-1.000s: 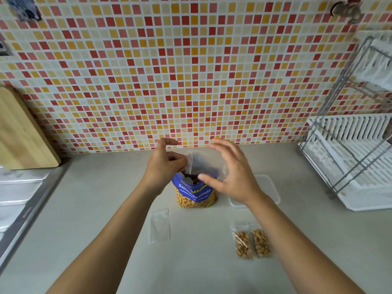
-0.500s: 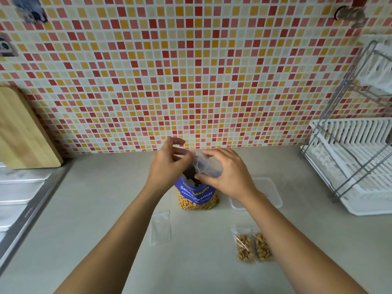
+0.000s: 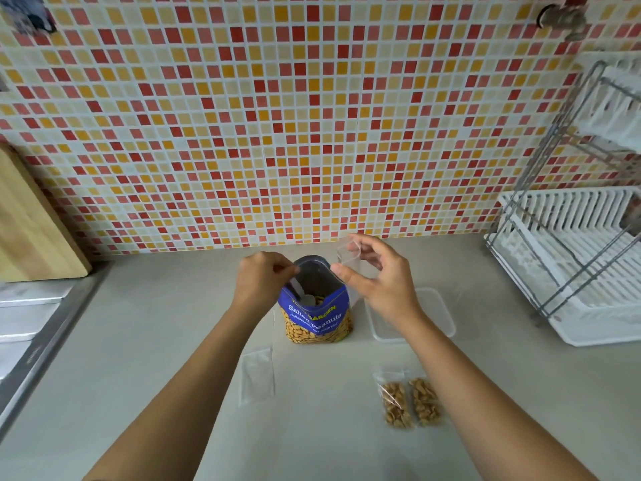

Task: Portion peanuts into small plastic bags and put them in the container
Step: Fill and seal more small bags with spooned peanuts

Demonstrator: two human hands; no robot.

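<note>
An open blue peanut bag (image 3: 317, 315) stands upright in the middle of the counter. A spoon (image 3: 303, 294) reaches down into its mouth, and my left hand (image 3: 262, 282) pinches the spoon's handle at the bag's left rim. Just right of the bag's mouth, my right hand (image 3: 378, 279) holds a small clear plastic bag (image 3: 347, 255) between thumb and fingers. A clear rectangular container (image 3: 440, 312) lies behind my right wrist. Two small filled peanut bags (image 3: 409, 402) lie side by side at the front right. One flat unfilled small bag (image 3: 257, 374) lies in front of the peanut bag.
A white dish rack (image 3: 572, 258) with a metal frame stands at the right. A wooden cutting board (image 3: 31, 223) leans on the tiled wall at the left, above a steel sink edge (image 3: 38, 348).
My hands have parted. The right hand carried the small clear bag to the right of the peanut bag's mouth, and the left hand dropped to the spoon at the bag's left rim.
</note>
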